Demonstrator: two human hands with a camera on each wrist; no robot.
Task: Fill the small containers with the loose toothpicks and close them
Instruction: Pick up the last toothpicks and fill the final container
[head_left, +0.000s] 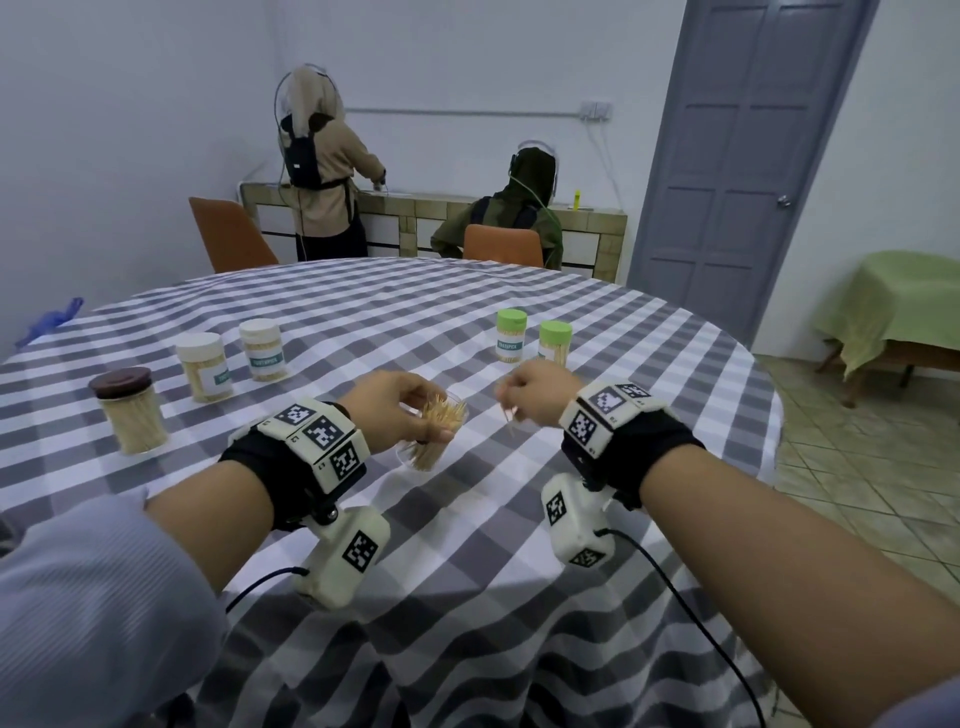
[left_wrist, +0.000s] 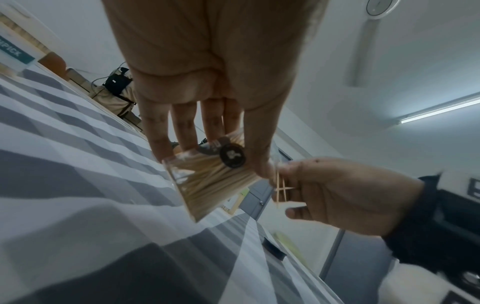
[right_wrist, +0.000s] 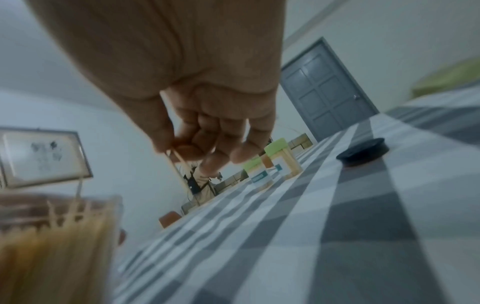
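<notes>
Your left hand (head_left: 395, 410) grips the clear, lidless plastic container (head_left: 434, 434) packed with pale wooden toothpicks, tilted above the grey-and-white checked tablecloth (head_left: 467, 545). Your right hand (head_left: 540, 395) sits just beside its mouth, fingers curled, pinching a few loose toothpicks (left_wrist: 281, 188) (some crossed). A dark round lid (right_wrist: 362, 152) lies on the cloth to your right. Five capped containers stand further off: one brown-lidded (head_left: 130, 410), two white-lidded (head_left: 231, 361), two green-lidded (head_left: 532, 335).

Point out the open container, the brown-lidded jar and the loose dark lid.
open container (head_left: 429, 453), head view, clear lower wall
brown-lidded jar (head_left: 136, 421), head view, toothpick-filled body
loose dark lid (right_wrist: 363, 152), right wrist view, top face
</notes>
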